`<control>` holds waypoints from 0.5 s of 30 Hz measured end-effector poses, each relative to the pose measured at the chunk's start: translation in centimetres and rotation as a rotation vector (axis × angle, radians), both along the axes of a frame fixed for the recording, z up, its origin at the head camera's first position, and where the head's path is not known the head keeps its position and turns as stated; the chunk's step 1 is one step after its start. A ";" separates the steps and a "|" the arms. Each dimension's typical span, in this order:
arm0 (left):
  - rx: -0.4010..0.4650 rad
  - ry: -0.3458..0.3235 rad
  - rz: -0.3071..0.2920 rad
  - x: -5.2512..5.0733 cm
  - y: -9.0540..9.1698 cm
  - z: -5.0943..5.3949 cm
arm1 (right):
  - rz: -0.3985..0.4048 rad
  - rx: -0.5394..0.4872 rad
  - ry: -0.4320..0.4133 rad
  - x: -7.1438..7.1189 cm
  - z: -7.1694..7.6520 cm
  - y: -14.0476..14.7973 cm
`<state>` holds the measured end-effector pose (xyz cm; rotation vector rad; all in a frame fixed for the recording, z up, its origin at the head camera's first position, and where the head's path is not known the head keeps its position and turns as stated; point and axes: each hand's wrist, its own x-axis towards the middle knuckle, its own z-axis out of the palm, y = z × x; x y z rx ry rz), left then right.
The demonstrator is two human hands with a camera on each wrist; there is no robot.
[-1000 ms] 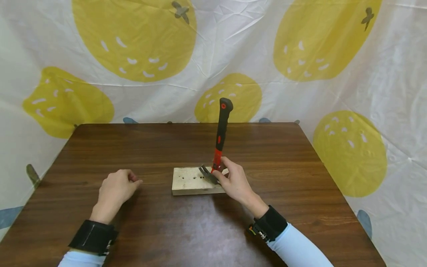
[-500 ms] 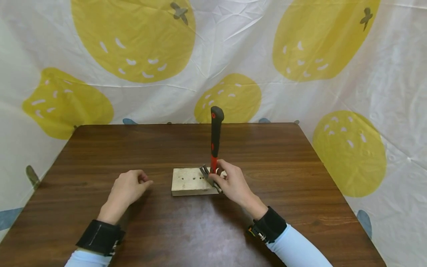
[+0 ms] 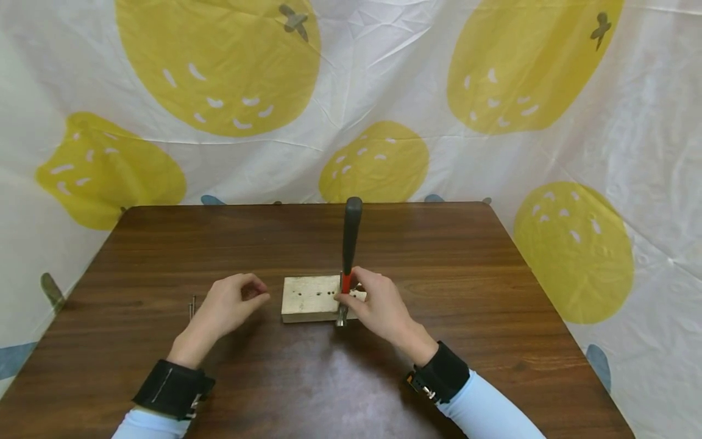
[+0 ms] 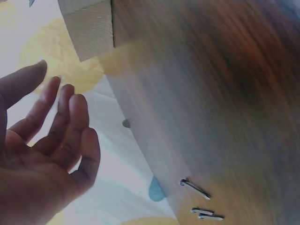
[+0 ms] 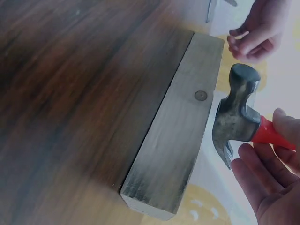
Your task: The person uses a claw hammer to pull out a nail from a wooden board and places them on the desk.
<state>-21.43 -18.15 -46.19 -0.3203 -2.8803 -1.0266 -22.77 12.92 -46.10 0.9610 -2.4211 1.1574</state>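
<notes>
A claw hammer (image 3: 352, 235) stands nearly upright over the right part of a pale wooden block (image 3: 309, 299), its black handle end up and its metal head down. My right hand (image 3: 381, 305) holds it between thumb and fingers at the red neck. In the right wrist view the hammer head (image 5: 236, 115) shows its round face and its claw, beside the block's long side; whether it touches the wood I cannot tell. Left of the block, my left hand (image 3: 227, 308) hovers with loosely bent fingers and nothing in them. Several small dark holes mark the block's top.
A few loose nails (image 4: 196, 188) lie on the brown wooden table (image 3: 307, 378), left of my left hand. A white sheet with yellow fruit prints (image 3: 378, 161) hangs behind the table and along its sides.
The hammer has turned in my right hand; its handle end swung left and lower, its head now points towards me. My left hand moved right, nearer the block, uncovering nails.
</notes>
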 end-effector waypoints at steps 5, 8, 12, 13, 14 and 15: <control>0.077 0.068 -0.081 0.2 0.7 0.3 | 0.014 -0.017 0.000 0.2 0.2 -0.3; 0.127 0.091 -0.142 0.4 1.3 0.6 | 0.018 -0.036 -0.011 0.3 0.3 -0.5; 0.175 0.095 -0.198 0.7 2.4 1.1 | 0.020 -0.041 0.005 0.4 0.6 -0.7; 0.185 0.099 -0.212 0.8 2.7 1.2 | 0.020 -0.036 0.011 0.5 0.6 -0.7; 0.195 0.104 -0.226 0.9 3.0 1.2 | 0.024 -0.034 0.017 0.5 0.7 -0.7; 0.202 0.113 -0.241 0.9 3.4 1.3 | 0.027 -0.033 0.021 0.6 0.7 -0.8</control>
